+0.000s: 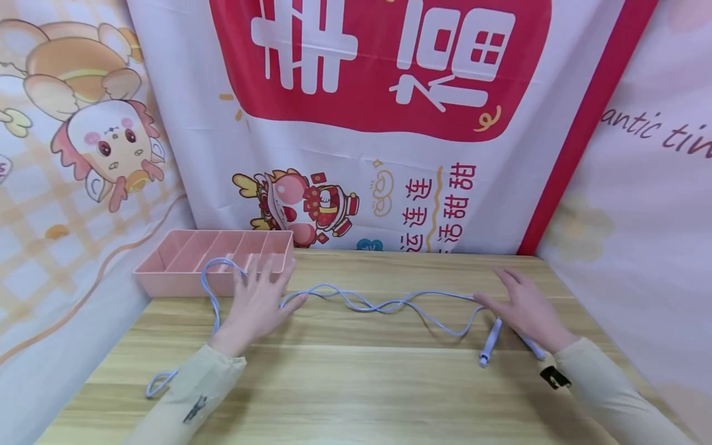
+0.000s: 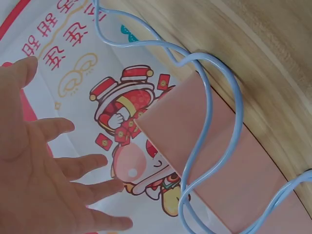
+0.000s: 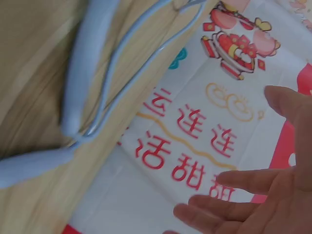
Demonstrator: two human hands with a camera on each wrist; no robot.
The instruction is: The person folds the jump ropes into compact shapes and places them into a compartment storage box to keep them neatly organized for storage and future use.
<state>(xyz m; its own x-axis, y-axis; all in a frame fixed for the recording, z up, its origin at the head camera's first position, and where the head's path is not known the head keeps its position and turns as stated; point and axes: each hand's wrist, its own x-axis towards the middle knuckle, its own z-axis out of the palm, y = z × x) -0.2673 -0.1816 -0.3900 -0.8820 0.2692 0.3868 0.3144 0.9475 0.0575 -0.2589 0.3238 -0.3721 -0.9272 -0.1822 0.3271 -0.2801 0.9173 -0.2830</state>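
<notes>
A light blue jump rope (image 1: 384, 308) stretches across the wooden table, its cord twisted and looped. Over its left part my left hand (image 1: 258, 306) is held with fingers spread, gripping nothing. The left wrist view shows cord loops (image 2: 236, 105) in front of the pink box, apart from the fingers. My right hand (image 1: 525, 309) hovers near the rope's right end, fingers extended and holding nothing. One rope handle (image 1: 490, 343) lies beside that hand; the other handle (image 1: 534, 347) is partly hidden beneath it. Both handles show in the right wrist view, including the upper handle (image 3: 85, 68).
A pink divided box (image 1: 183, 284) stands at the table's back left, with a rope loop overlapping its front wall. Printed cloth (image 1: 311, 142) hangs behind the table (image 1: 356, 395), and further cloths close off both sides.
</notes>
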